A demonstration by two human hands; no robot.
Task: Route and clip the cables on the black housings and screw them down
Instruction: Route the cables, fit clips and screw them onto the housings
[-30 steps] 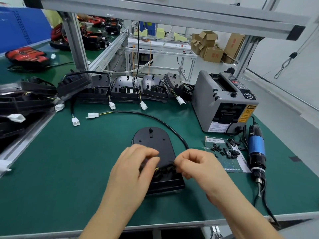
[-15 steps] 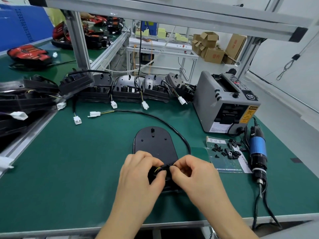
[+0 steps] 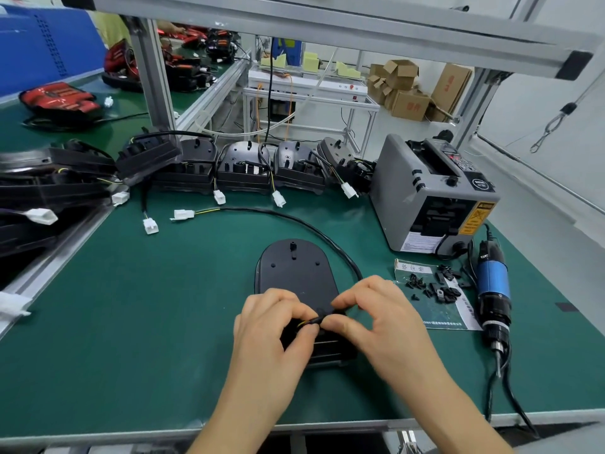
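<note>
The worktop (image 3: 131,322) was dark green. The housing (image 3: 294,273) was matt black. Its cable (image 3: 262,212) was black too, with yellow and green wires at a white connector (image 3: 183,213). The dispenser (image 3: 409,198) was grey, with a yellow-orange warning label (image 3: 473,217). The screwdriver (image 3: 492,280) had a blue body between black ends. The clips (image 3: 435,286) were black, on a green-and-white printed sheet (image 3: 458,317). The far units (image 3: 55,95) were red and black.

Green-matted bench (image 3: 131,322) under aluminium frame (image 3: 327,24); white rack (image 3: 327,90) at twelve o'clock, cardboard boxes (image 3: 409,106) at one, pale wall (image 3: 540,93) at two
</note>
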